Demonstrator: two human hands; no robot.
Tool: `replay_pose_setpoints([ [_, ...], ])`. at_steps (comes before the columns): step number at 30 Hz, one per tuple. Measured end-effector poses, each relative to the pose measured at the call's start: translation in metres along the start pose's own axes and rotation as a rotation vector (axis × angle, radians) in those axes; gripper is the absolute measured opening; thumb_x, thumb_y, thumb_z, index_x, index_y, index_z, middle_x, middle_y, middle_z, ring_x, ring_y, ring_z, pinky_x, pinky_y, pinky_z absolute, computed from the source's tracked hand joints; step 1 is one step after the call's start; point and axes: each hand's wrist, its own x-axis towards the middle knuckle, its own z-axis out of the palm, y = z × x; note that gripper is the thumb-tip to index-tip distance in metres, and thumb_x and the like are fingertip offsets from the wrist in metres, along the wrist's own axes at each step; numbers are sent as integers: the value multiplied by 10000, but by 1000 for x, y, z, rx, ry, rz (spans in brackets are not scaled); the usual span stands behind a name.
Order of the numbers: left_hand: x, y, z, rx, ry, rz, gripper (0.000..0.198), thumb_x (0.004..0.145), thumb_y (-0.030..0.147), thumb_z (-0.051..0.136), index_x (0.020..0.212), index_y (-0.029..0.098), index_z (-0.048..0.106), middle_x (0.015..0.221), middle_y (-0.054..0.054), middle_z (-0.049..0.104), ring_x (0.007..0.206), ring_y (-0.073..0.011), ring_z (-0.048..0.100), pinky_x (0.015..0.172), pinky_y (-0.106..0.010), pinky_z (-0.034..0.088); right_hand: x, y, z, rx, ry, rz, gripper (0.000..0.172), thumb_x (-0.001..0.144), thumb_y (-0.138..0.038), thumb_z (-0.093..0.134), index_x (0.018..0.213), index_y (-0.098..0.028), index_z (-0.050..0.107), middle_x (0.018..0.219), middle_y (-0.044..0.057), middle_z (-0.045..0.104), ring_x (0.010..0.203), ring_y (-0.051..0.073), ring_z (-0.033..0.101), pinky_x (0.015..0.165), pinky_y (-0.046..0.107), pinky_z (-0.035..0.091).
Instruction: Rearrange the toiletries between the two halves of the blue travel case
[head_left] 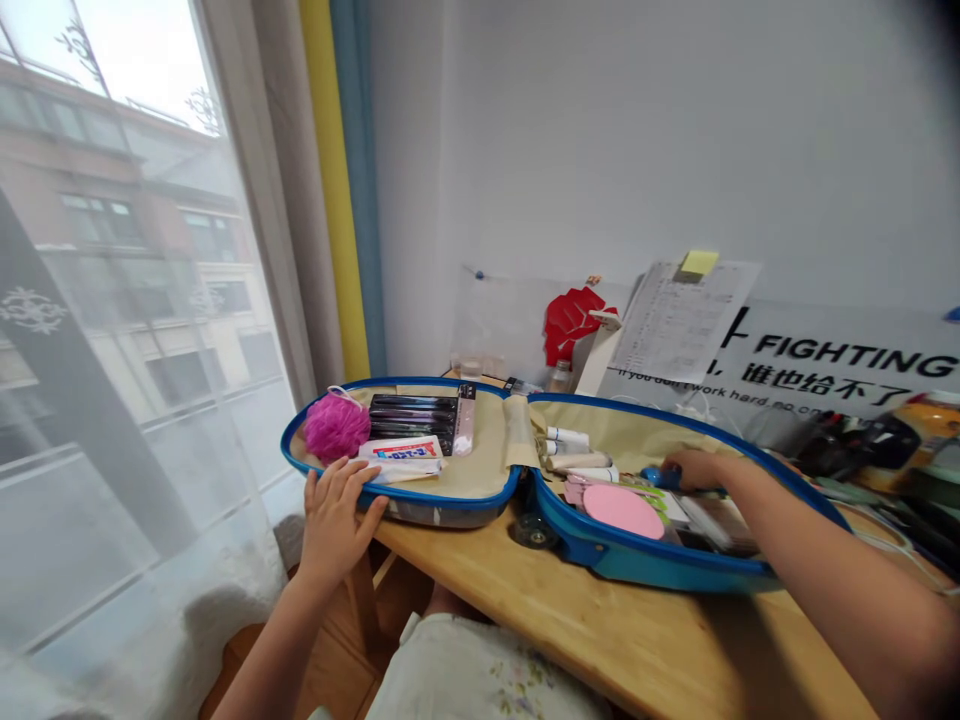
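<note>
A small blue suitcase (615, 572) lies opened out on the wooden table. My left hand (337, 515) rests with fingers spread on the rim of its left half. Inside that half are a purple bath puff (337, 427), a pack of dark pens (412, 415), a red-and-white toothpaste box (405, 449) and a white tube (409, 469). My right hand (696, 469) reaches into the right half, fingers curled down at a small blue object (661, 477); its fingertips are partly hidden. Near it lie a pink oval item (624, 511) and several white cylinders (568, 438).
The wooden table's (517, 610) front edge runs just before my lap. A suitcase wheel (534, 531) sits between the halves. Bottles and clutter (911, 450) stand at the right. A curtained window (135, 300) is at the left, a wall with papers (686, 320) behind.
</note>
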Motion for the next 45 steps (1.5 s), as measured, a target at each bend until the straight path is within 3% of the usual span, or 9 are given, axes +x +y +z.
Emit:
replay_pose_setpoints([
  [4,0,1,-1,-1,-5,-4,330,882,387,441,1136,221,570,1188,-75,599,1205,-277,440,1100,-517,155,-1,4,-8,27,119,7,308,496,-27,574,714,-210,691,797,118,705,761,239,659,688,315,452],
  [10,1,3,-2,-7,12,1,325,884,391,434,1122,221,575,1179,-73,609,1198,-282,447,1090,-529,166,-4,-9,-38,83,387,-11,338,687,-189,571,1005,-123,666,1002,214,661,845,237,641,756,319,450],
  [14,0,2,-1,-12,6,-3,322,879,390,447,1122,223,574,1181,-72,610,1201,-285,446,1087,-535,171,-9,-49,-62,127,503,-104,439,771,-261,518,1161,-75,594,1123,217,614,945,229,605,809,301,434],
  [20,0,3,-1,-26,-11,-23,320,876,384,455,1116,216,583,1168,-82,612,1210,-285,438,1088,-543,176,-24,-145,-82,154,538,-393,456,789,-364,531,1202,-173,565,1167,98,601,1025,194,570,901,287,420],
  [24,0,5,-2,-36,-20,-31,314,878,388,456,1105,213,585,1165,-82,611,1211,-287,436,1087,-546,177,-45,-215,-79,102,486,-617,446,774,-387,540,1185,-219,582,1106,71,615,949,191,600,827,295,458],
  [32,1,8,-5,-41,-37,-44,289,876,369,467,1088,214,589,1166,-83,609,1225,-284,429,1090,-544,175,-52,-314,-59,-47,361,-741,479,778,-428,523,1218,-243,568,1229,58,586,1045,219,588,811,287,451],
  [38,1,9,-5,-32,-36,-40,278,882,362,458,1083,215,581,1166,-82,608,1226,-287,425,1093,-544,167,-45,-358,-44,-66,332,-782,486,779,-441,507,1207,-223,580,1203,83,603,1058,253,586,812,320,463],
  [45,2,11,-5,-41,-31,-50,273,882,357,458,1081,218,582,1158,-74,608,1224,-278,426,1095,-538,167,-42,-382,-29,-78,322,-807,475,786,-447,487,1188,-216,589,1195,97,606,1041,251,594,807,324,466],
])
